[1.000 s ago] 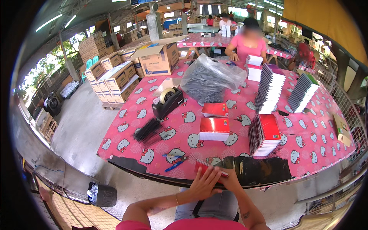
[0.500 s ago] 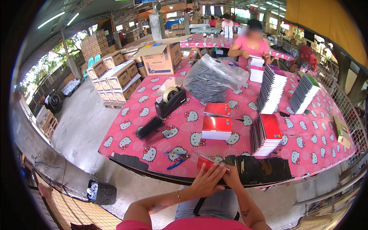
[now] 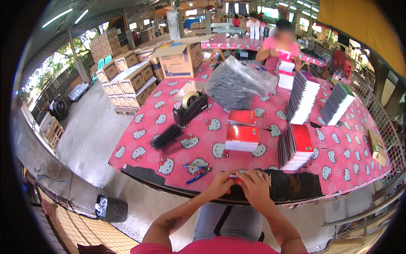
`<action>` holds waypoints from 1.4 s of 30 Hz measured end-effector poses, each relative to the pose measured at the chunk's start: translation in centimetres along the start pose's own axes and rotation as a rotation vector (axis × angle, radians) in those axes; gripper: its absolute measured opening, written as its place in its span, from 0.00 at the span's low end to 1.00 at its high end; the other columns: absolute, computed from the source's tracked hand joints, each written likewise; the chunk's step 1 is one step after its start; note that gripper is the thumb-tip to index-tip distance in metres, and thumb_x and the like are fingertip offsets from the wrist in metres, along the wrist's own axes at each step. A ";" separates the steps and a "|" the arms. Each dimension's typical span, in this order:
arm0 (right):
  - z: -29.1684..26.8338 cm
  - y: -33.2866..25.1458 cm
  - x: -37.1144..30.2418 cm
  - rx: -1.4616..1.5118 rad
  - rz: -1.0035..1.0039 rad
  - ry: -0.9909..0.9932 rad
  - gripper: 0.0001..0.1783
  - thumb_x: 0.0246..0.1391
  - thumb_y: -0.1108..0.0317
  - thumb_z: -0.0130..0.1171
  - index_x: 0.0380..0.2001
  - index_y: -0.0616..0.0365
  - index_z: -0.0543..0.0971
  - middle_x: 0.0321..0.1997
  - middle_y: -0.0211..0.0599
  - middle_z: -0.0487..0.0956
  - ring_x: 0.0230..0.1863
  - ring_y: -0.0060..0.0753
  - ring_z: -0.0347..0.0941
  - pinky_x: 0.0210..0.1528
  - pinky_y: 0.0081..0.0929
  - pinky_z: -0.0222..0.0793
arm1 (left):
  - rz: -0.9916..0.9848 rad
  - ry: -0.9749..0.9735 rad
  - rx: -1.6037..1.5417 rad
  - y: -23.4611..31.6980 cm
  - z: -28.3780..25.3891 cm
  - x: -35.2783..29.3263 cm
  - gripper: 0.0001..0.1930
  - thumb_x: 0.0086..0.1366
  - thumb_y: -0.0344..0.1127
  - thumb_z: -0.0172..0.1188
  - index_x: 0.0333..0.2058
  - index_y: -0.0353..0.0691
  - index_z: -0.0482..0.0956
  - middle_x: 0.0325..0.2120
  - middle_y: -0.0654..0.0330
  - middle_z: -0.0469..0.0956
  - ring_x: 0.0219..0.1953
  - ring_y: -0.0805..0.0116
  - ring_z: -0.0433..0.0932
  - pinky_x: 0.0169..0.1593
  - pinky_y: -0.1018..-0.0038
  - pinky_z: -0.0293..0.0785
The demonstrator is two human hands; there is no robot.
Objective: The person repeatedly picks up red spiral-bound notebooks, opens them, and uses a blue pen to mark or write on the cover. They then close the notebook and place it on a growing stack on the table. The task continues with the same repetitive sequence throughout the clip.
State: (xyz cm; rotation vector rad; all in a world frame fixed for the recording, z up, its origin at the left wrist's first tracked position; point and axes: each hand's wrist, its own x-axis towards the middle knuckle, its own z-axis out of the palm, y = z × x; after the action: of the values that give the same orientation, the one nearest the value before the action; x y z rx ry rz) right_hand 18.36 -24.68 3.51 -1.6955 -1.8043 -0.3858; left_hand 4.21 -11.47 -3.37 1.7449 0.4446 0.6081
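Observation:
At the table's near edge, both my hands grip a small red spiral notebook [image 3: 235,178], mostly covered by my fingers. My left hand [image 3: 218,187] closes on its left side, and my right hand [image 3: 255,186] holds it from the right with the fingers bent over the top. A blue-handled slim tool [image 3: 198,176] lies left of my left hand. Beyond my hands sits a stack of red notebooks [image 3: 242,139], with more red notebooks [image 3: 242,117] behind it. To the right rises a taller stack of red spiral notebooks [image 3: 296,148].
Black binding coils [image 3: 167,137] lie at left beside a tape dispenser [image 3: 190,109]. Behind are a plastic bag of black coils [image 3: 234,86] and an open carton [image 3: 182,61]. Tall notebook stacks [image 3: 301,97] stand at right. A co-worker [image 3: 279,46] handles notebooks across the table.
My left hand has shifted left off my right hand, and my right hand has come up over the notebook. The notebook is turned and more covered. The co-worker has raised a notebook.

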 end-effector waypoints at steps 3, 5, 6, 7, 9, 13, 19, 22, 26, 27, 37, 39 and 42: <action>1.2 1.4 -0.3 0.027 0.026 -0.073 0.17 0.54 0.67 0.63 0.49 0.48 0.80 0.42 0.28 0.79 0.41 0.35 0.76 0.47 0.36 0.66 | -0.116 -0.068 0.122 2.0 0.3 0.5 0.17 0.66 0.23 0.54 0.53 0.33 0.72 0.34 0.52 0.81 0.33 0.71 0.81 0.33 0.72 0.77; 1.5 1.4 0.1 -0.008 0.034 -0.072 0.15 0.56 0.66 0.60 0.48 0.50 0.80 0.38 0.30 0.81 0.36 0.36 0.78 0.46 0.35 0.68 | 0.017 -0.013 0.227 2.7 0.1 1.0 0.16 0.66 0.23 0.54 0.52 0.33 0.72 0.33 0.52 0.81 0.34 0.68 0.82 0.35 0.71 0.77; 1.6 1.3 0.2 -0.021 0.036 -0.077 0.14 0.57 0.65 0.60 0.47 0.50 0.80 0.38 0.31 0.81 0.35 0.36 0.79 0.46 0.35 0.68 | 0.198 0.056 0.276 2.2 0.1 0.8 0.16 0.65 0.23 0.55 0.52 0.33 0.72 0.32 0.51 0.81 0.32 0.65 0.83 0.34 0.70 0.77; 1.7 1.2 0.4 -0.036 0.038 -0.082 0.13 0.58 0.65 0.59 0.46 0.51 0.80 0.37 0.31 0.82 0.35 0.37 0.79 0.45 0.35 0.69 | 0.379 0.124 0.323 1.8 0.0 0.8 0.16 0.64 0.23 0.55 0.52 0.33 0.71 0.30 0.51 0.81 0.30 0.61 0.83 0.34 0.69 0.77; 1.8 1.2 1.1 0.002 0.067 -0.097 0.11 0.58 0.64 0.59 0.44 0.51 0.80 0.36 0.32 0.82 0.34 0.39 0.79 0.43 0.36 0.70 | 0.138 0.071 0.252 1.8 -0.5 0.6 0.18 0.63 0.23 0.56 0.52 0.33 0.71 0.30 0.51 0.81 0.29 0.59 0.83 0.35 0.69 0.77; 2.0 1.0 1.5 -0.018 0.072 -0.144 0.09 0.58 0.63 0.59 0.41 0.51 0.79 0.35 0.33 0.82 0.34 0.40 0.79 0.41 0.37 0.71 | -0.225 -0.069 0.207 3.8 -1.2 0.8 0.20 0.62 0.26 0.55 0.54 0.32 0.70 0.44 0.40 0.78 0.45 0.54 0.82 0.45 0.64 0.77; 2.2 2.4 1.6 -0.031 0.143 -0.118 0.12 0.57 0.60 0.60 0.42 0.52 0.79 0.32 0.34 0.81 0.34 0.42 0.80 0.38 0.40 0.73 | 0.050 0.273 1.166 2.7 -4.3 -2.1 0.28 0.63 0.47 0.63 0.58 0.41 0.70 0.60 0.44 0.67 0.64 0.45 0.64 0.65 0.43 0.56; 2.5 2.3 2.0 -0.009 0.139 -0.115 0.12 0.56 0.60 0.61 0.41 0.52 0.80 0.33 0.34 0.81 0.33 0.44 0.80 0.36 0.41 0.75 | 0.083 0.288 1.181 -0.3 -6.0 -4.3 0.32 0.61 0.53 0.63 0.60 0.44 0.70 0.59 0.46 0.68 0.65 0.45 0.63 0.65 0.37 0.52; 2.1 2.6 2.3 0.004 0.163 -0.123 0.12 0.56 0.60 0.61 0.40 0.53 0.80 0.32 0.35 0.81 0.31 0.45 0.80 0.35 0.40 0.75 | 0.067 0.231 1.246 -1.5 -7.2 -5.0 0.30 0.63 0.52 0.62 0.60 0.45 0.70 0.58 0.48 0.69 0.64 0.48 0.64 0.65 0.38 0.52; 2.0 2.6 2.5 0.009 0.162 -0.106 0.12 0.56 0.60 0.61 0.40 0.53 0.80 0.32 0.36 0.81 0.31 0.45 0.80 0.35 0.39 0.75 | 0.065 0.251 1.235 -0.7 -7.7 -5.1 0.29 0.63 0.51 0.61 0.60 0.46 0.70 0.57 0.50 0.70 0.63 0.49 0.65 0.66 0.39 0.53; 2.7 2.9 2.9 0.111 0.195 -0.054 0.11 0.55 0.66 0.63 0.41 0.54 0.81 0.35 0.38 0.82 0.33 0.47 0.79 0.34 0.38 0.75 | -0.273 0.415 -0.205 1.8 -7.0 -4.4 0.18 0.76 0.44 0.45 0.54 0.38 0.71 0.36 0.56 0.79 0.35 0.69 0.81 0.40 0.71 0.78; 2.7 2.7 3.0 0.124 0.205 -0.032 0.12 0.55 0.66 0.64 0.42 0.54 0.81 0.36 0.37 0.81 0.34 0.46 0.79 0.34 0.38 0.75 | -0.410 0.262 -0.324 1.8 -4.8 -4.7 0.17 0.76 0.44 0.45 0.53 0.38 0.71 0.37 0.54 0.80 0.38 0.65 0.83 0.43 0.69 0.80; 2.8 2.6 3.0 0.149 0.237 -0.059 0.13 0.54 0.67 0.64 0.44 0.53 0.81 0.39 0.36 0.80 0.36 0.45 0.79 0.35 0.38 0.76 | -0.464 0.191 -0.553 3.5 -2.6 -3.9 0.20 0.75 0.43 0.44 0.55 0.34 0.70 0.40 0.50 0.81 0.39 0.61 0.84 0.43 0.68 0.81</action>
State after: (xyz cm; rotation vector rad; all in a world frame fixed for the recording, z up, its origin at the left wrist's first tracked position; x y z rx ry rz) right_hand 20.22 -20.29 2.67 -1.8044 -1.6054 -0.0989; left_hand -0.54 -12.71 -0.12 1.0160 0.7124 0.4996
